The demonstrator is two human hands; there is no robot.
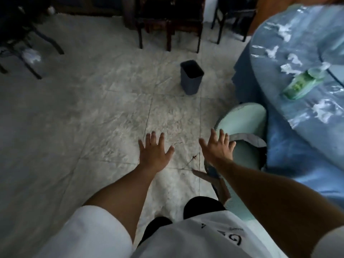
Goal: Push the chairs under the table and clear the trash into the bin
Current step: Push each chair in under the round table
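A pale green chair (243, 125) stands beside the round table (270, 94), which wears a blue cloth under clear plastic. My right hand (216, 146) hovers open just left of the chair's back, fingers spread. My left hand (154, 149) is open too, held over bare floor with nothing in it. On the table lie several crumpled white tissues (321, 109) and a green plastic bottle (301, 83) on its side. A dark grey bin (191, 77) stands upright on the floor, ahead of both hands and left of the table.
Dark wooden chairs (167, 21) stand at the far side of the room, and a black metal chair (232, 17) is to their right. Black chair legs (28, 45) with a white crumpled bag (30, 55) beneath them sit at the far left. Pale marbled tiles cover the floor.
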